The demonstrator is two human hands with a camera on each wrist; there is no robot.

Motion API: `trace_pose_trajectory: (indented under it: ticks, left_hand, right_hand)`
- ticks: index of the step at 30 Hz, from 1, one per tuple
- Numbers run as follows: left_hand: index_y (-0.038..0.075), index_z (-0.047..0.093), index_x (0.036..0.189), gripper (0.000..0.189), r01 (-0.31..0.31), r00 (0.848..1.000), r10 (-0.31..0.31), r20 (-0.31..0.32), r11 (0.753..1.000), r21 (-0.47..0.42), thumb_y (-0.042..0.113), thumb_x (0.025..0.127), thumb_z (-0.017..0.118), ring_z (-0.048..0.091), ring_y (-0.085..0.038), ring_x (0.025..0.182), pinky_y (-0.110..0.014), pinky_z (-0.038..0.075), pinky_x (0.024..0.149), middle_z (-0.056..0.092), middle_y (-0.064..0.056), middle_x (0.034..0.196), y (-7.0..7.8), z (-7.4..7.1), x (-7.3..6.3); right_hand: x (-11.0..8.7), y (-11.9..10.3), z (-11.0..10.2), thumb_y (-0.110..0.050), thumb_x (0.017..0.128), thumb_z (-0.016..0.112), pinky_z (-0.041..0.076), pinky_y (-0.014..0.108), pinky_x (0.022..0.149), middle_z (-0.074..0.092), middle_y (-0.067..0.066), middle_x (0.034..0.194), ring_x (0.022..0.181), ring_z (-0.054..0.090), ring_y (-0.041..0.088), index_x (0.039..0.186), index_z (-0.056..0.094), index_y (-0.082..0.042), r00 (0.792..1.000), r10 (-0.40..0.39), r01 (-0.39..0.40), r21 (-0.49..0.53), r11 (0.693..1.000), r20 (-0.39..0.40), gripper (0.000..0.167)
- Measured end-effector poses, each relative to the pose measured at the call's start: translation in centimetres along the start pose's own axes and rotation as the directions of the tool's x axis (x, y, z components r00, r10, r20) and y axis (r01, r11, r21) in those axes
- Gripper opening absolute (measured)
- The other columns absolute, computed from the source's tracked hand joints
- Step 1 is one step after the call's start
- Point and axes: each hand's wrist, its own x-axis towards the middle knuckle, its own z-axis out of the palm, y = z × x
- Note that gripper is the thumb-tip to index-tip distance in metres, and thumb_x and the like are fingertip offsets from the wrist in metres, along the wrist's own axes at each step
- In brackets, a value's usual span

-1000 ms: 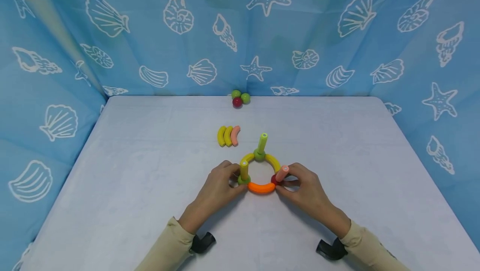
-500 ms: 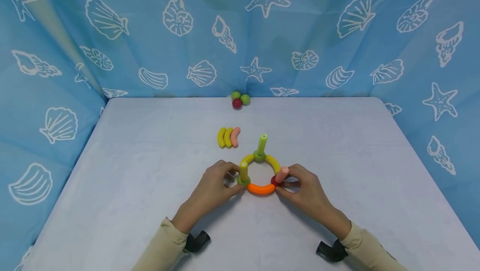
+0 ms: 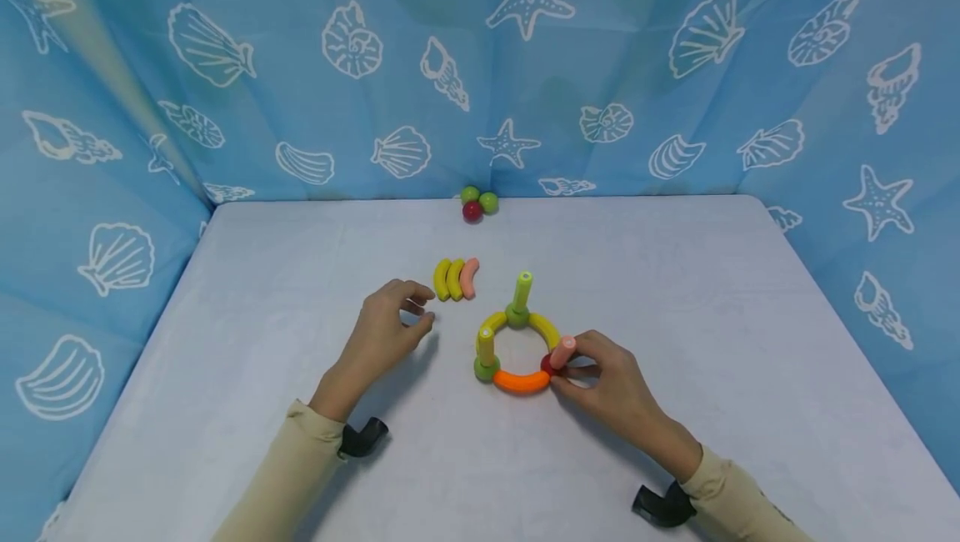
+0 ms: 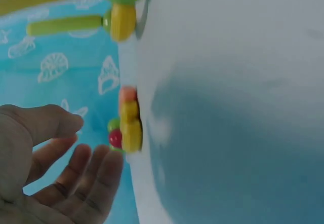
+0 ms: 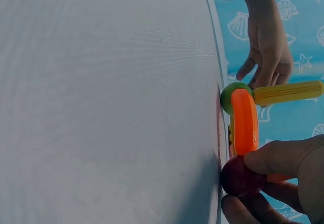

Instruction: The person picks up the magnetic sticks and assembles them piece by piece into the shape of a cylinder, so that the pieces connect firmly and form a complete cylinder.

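Toy building pieces form a ring on the table: curved yellow pieces (image 3: 545, 328) and an orange curved piece (image 3: 522, 383) join balls carrying upright sticks. A yellow stick (image 3: 486, 348) stands on the near-left green ball (image 3: 486, 369), a light-green stick (image 3: 522, 290) on the far ball, and a pink stick (image 3: 563, 351) tilts from the red ball (image 5: 243, 177). My right hand (image 3: 611, 379) pinches this red ball between thumb and fingers. Off to the ring's left, my left hand (image 3: 381, 333) holds nothing, its fingers loosely bent just short of two loose yellow curved pieces (image 3: 448, 280).
Beside the loose yellow pieces lies a pink curved piece (image 3: 468, 278). Two green balls (image 3: 489, 203) and a loose red ball (image 3: 472, 211) sit at the far edge of the white table (image 3: 712, 275). A blue shell-print curtain (image 3: 420, 42) hangs behind.
My left hand has let go of the near-left green ball and moved left and away, toward the loose curved pieces. My right hand stays at the red ball.
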Motion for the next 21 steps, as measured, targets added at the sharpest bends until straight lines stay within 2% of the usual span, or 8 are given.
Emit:
trace_pose_trajectory:
  ticks: [4, 9, 17, 21]
  left_hand:
    - [0.003, 0.068, 0.112, 0.025, 0.002, 0.999, -0.002, -0.035, 1.000, -0.012, 0.006, 0.088, 0.073, 0.068, -0.023, 0.092, -0.039, 0.058, 0.076, 0.066, -0.009, 0.106, -0.8, -0.5, 1.8]
    - [0.002, 0.068, 0.113, 0.025, -0.006, 0.999, 0.005, -0.050, 1.000, -0.022, 0.003, 0.089, 0.072, 0.068, -0.026, 0.093, -0.041, 0.057, 0.079, 0.065, -0.010, 0.108, -1.5, -0.6, 3.8]
    - [0.003, 0.067, 0.116, 0.026, -0.003, 0.999, 0.003, -0.044, 1.000, 0.005, 0.002, 0.090, 0.070, 0.065, -0.028, 0.099, -0.044, 0.052, 0.093, 0.064, -0.011, 0.113, -2.0, -0.5, 7.3]
    - [0.003, 0.066, 0.118, 0.027, -0.008, 1.000, 0.008, -0.010, 1.000, 0.023, 0.003, 0.092, 0.068, 0.064, -0.028, 0.102, -0.045, 0.051, 0.095, 0.063, -0.011, 0.116, -2.4, -0.4, 9.0]
  right_hand:
    - [-0.1, 0.0, 0.0, 0.011, 0.069, 0.086, 0.059, 0.030, 0.071, 0.062, -0.007, 0.097, 0.092, 0.066, 0.014, 0.096, 0.066, -0.017, 1.000, 0.004, -0.004, 0.006, 1.000, 0.000, 0.043]
    - [-0.1, 0.1, 0.0, 0.011, 0.070, 0.085, 0.059, 0.031, 0.072, 0.062, -0.007, 0.097, 0.093, 0.066, 0.014, 0.096, 0.066, -0.018, 1.000, 0.001, -0.001, 0.007, 1.000, 0.000, 0.043]
    - [-0.2, 0.1, -0.1, 0.011, 0.070, 0.085, 0.059, 0.029, 0.071, 0.062, -0.007, 0.097, 0.093, 0.066, 0.013, 0.095, 0.066, -0.017, 1.000, -0.011, 0.011, 0.018, 1.000, -0.011, 0.042]
    - [-0.2, 0.1, -0.2, 0.011, 0.070, 0.085, 0.059, 0.029, 0.071, 0.062, -0.006, 0.097, 0.092, 0.066, 0.014, 0.096, 0.066, -0.016, 1.000, -0.018, 0.019, 0.022, 1.000, -0.012, 0.042]
